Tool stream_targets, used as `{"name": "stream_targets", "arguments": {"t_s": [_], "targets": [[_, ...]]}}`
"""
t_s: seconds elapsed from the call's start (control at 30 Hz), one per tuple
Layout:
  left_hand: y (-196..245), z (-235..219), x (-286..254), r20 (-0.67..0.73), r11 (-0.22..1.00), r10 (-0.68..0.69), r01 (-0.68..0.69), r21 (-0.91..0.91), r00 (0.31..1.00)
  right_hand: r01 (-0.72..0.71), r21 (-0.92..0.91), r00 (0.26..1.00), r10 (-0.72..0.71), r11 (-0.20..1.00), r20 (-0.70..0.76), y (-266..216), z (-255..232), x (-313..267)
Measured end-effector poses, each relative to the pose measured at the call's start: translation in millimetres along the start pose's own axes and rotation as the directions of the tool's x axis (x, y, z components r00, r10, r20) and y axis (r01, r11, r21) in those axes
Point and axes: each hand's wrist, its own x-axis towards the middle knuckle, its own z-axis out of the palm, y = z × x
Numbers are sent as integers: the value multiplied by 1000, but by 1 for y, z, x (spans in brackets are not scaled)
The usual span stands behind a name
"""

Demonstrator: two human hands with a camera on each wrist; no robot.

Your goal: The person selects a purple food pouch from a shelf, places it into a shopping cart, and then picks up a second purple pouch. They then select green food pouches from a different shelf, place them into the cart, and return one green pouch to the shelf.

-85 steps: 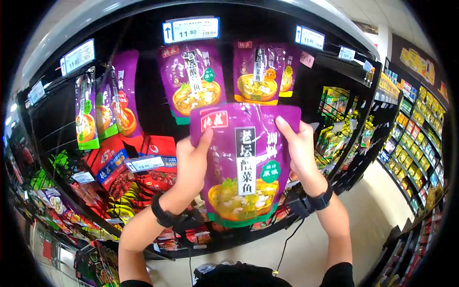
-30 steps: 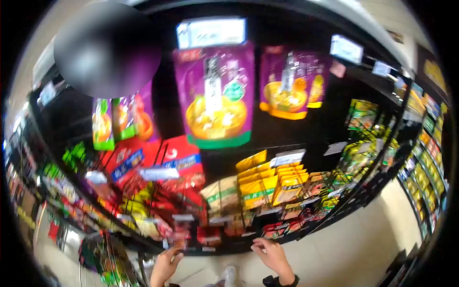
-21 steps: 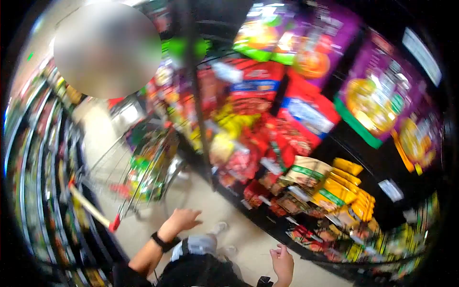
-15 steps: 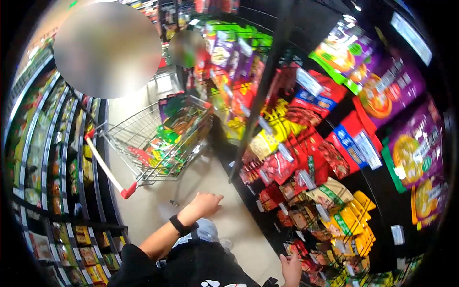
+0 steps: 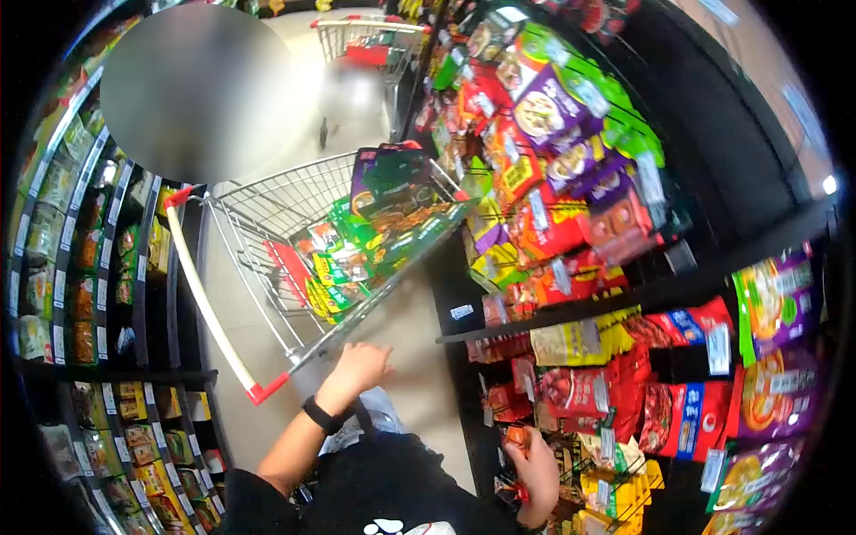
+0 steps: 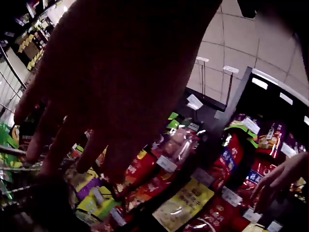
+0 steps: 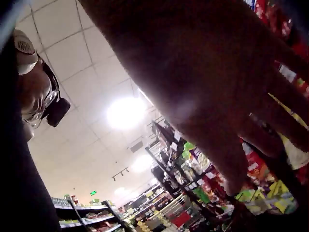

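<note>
My left hand [image 5: 359,370] is in front of the shopping cart [image 5: 254,299], close to its near side, with loosely bent fingers and nothing in them. The left wrist view shows that hand [image 6: 111,82] dark and large, fingers hanging apart. My right hand [image 5: 537,473] hangs beside the shelf of hanging packets, overlapping some of them in the head view. Seen from the left wrist, the right hand [image 6: 282,179] has loose fingers pointing down and holds nothing visible. Green and yellow packets [image 5: 334,276] and a dark purple package [image 5: 383,183] lie in the cart.
Red pouches [image 5: 687,419] and purple pouches [image 5: 780,397] hang on the right rack. Stocked shelves [image 5: 94,267] line the left side. A second cart [image 5: 370,40] stands farther up the aisle floor [image 5: 419,357]. A blurred disc hides the upper left.
Both hands held a purple fish-seasoning pouch at first; it then left them. The view has swung left, from the rack toward the cart, which now appears closer.
</note>
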Motion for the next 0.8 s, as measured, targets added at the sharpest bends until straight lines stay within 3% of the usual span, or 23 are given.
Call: {"name": "stream_targets", "arguments": {"t_s": [0.1, 0.17, 0.2, 0.4, 0.47, 0.57, 0.73, 0.8], "targets": [[-44, -14, 12, -90, 997, -75, 74, -18, 993, 157, -186, 984, -169, 970, -51, -50, -1, 50], [-71, -21, 17, -150, 988, -132, 118, -100, 980, 276, -213, 958, -285, 937, -16, -77, -5, 78], [-79, -30, 16, -117, 975, -186, 170, -140, 975, 333, -224, 940, -342, 916, -1, -90, -8, 89], [-124, -33, -5, -155, 919, -352, 310, -242, 923, 480, -347, 874, -472, 805, 113, -164, -10, 156], [-126, -37, -11, -127, 875, -440, 393, -281, 889, 516, -373, 855, -488, 771, 175, -189, -11, 177], [-128, -29, -19, -180, 842, -493, 414, -346, 851, 574, -346, 819, -512, 742, 260, -217, -8, 215], [-112, -29, -7, -213, 770, -611, 511, -382, 763, 717, -273, 696, -634, 642, 337, -240, 3, 305], [-108, -22, 3, -163, 715, -666, 560, -418, 728, 694, -277, 718, -611, 664, 334, -239, 10, 356]]}}
